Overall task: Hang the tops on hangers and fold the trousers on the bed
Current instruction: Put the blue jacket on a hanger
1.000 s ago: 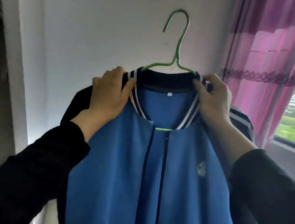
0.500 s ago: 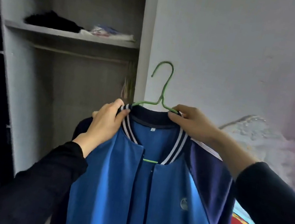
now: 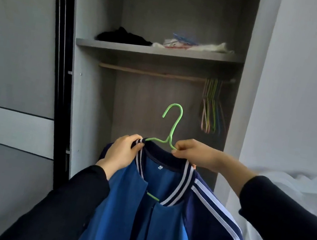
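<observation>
— Where is the blue jacket found?

— It is hung on the green hanger and is held up below the rail, nearer the person; the hook is pointed up at the rail.

— How is it held?

— The collar is gripped by the left hand at one end of the hanger; the wire beside the hook is pinched by the right hand; both hands are curled tight.

— What must be watched?

— The hanger is laid the same way as the rail, left to right; it may need to be turned across the rail and lifted; the hook is nearer the right hand; spare hangers are bunched at the right end of the rail.
</observation>
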